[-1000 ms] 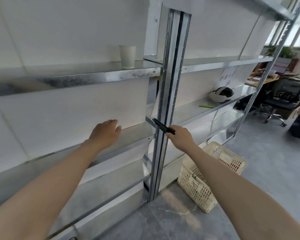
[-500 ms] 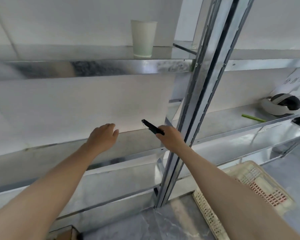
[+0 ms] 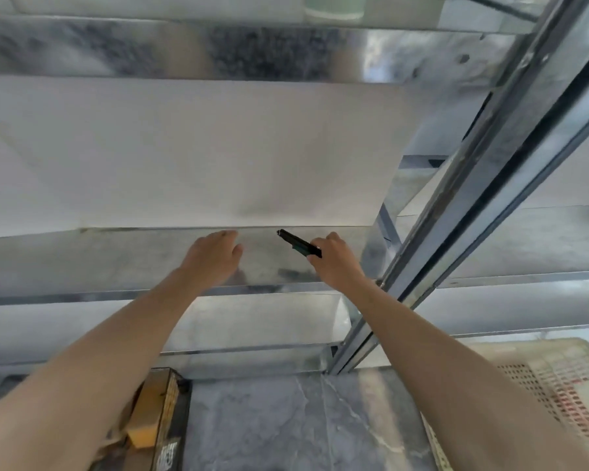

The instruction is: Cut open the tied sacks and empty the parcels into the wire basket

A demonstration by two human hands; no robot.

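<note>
Right hand [image 3: 335, 263] grips a black cutter [image 3: 298, 243] — fingers curled round its handle, tip pointing up and left over the metal shelf [image 3: 82, 263]. Left hand [image 3: 213, 258] is held over the same shelf, fingers relaxed, holding nothing. The basket [image 3: 558, 375] stands on the floor [image 3: 269, 419] at lower right — beside the rack upright [image 3: 490, 185].

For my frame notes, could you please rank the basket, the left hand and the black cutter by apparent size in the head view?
1. basket, largest even though cropped; it is also nearer the camera.
2. left hand.
3. black cutter, gripped by the right hand.
</note>
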